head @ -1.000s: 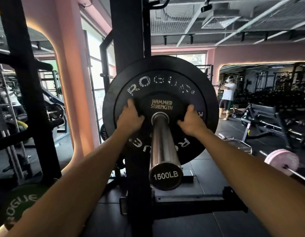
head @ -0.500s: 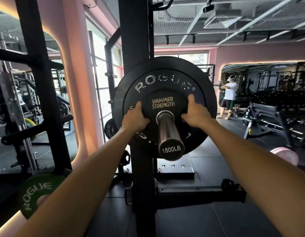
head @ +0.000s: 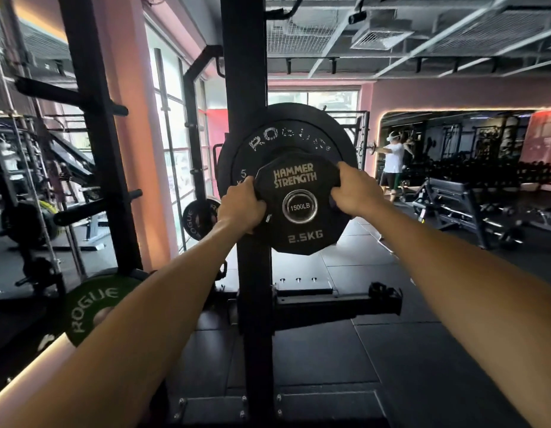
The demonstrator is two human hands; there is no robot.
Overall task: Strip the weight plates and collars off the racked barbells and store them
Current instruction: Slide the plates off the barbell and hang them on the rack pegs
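Two hands clamped on the small plate (head: 294, 202): left hand (head: 241, 206) curled round its left edge, right hand (head: 356, 193) round its upper right edge, the plate hanging at the very tip of the bar end (head: 299, 207), just in front of the bigger plate (head: 280, 143). Could tip and drop toward the feet once clear of the tip, if either grip slackens. Below the grip, dark rubber floor (head: 422, 350) and black rack post (head: 252, 304); left of it, a green plate (head: 92, 304).

black small plate (head: 298, 230) with gold lettering, black bumper plate (head: 286, 134) (faded white letters), green plate (head: 95, 307).
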